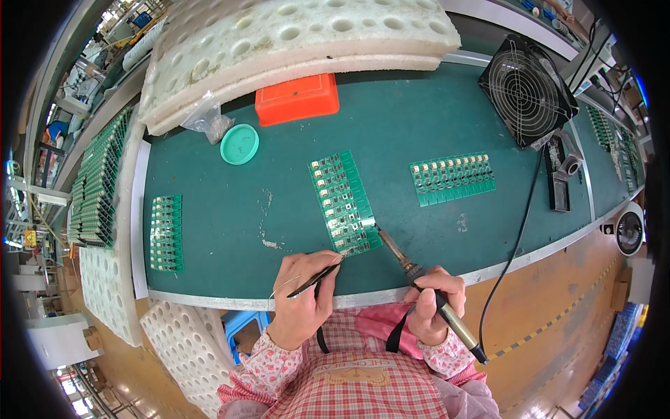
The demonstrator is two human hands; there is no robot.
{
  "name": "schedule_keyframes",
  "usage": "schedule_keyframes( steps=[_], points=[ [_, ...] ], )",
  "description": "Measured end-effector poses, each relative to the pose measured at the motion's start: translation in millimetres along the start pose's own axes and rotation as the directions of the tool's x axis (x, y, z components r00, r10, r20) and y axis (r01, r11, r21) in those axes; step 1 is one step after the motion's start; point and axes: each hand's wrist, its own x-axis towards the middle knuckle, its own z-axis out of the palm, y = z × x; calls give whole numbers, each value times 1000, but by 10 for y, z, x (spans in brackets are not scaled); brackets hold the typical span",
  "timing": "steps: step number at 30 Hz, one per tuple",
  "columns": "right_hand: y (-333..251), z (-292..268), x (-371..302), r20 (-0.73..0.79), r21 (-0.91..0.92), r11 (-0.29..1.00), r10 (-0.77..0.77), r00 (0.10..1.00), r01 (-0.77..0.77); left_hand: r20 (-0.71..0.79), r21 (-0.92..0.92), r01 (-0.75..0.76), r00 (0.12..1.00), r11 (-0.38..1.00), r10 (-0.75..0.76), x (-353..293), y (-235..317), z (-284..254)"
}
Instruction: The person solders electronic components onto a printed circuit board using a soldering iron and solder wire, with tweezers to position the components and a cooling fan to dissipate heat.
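On the green work surface in front of me lies a green circuit board panel (pixel 342 202) with rows of small white and black parts. My left hand (pixel 301 302) is closed around dark tweezers (pixel 315 279), their tips at the panel's near edge. A thin curved wire also shows by these fingers; whether they grip it I cannot make out. Held in my right hand (pixel 438 307) is a soldering iron (pixel 455 325), slanting up and left. Its tip reaches the panel's right edge, near the lower rows; whether it touches is too small to tell.
Another board panel (pixel 453 179) lies right, a narrower one (pixel 166 234) left. Behind are a red-orange tray (pixel 296 99), a turquoise lid (pixel 239 144), a plastic bag (pixel 209 126) and white foam blocks (pixel 293 42). A black fan (pixel 527 91) stands back right; the iron's cord (pixel 516 244) crosses the table edge.
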Motion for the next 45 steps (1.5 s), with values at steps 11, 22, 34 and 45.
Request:
schedule_keyframes(
  steps=[11, 22, 34, 45],
  points=[
    [-27, -16, 15, 16, 62, 998, -14, 1000, 13, -6, 10, -7, 1000, 1000, 7, 14, 14, 7],
    [-75, -57, 44, 98, 179, 981, -99, 990, 80, -3, -18, -3, 1000, 1000, 3, 14, -1, 6],
    [-104, -41, 60, 138, 168, 983, -98, 986, 74, 1, -32, 0, 1000, 999, 0, 14, 8, -1],
    [-35, -45, -41, 178, 43, 999, -35, 983, 28, -2, -19, -16, 1000, 1000, 16, 0, -15, 14]
  ],
)
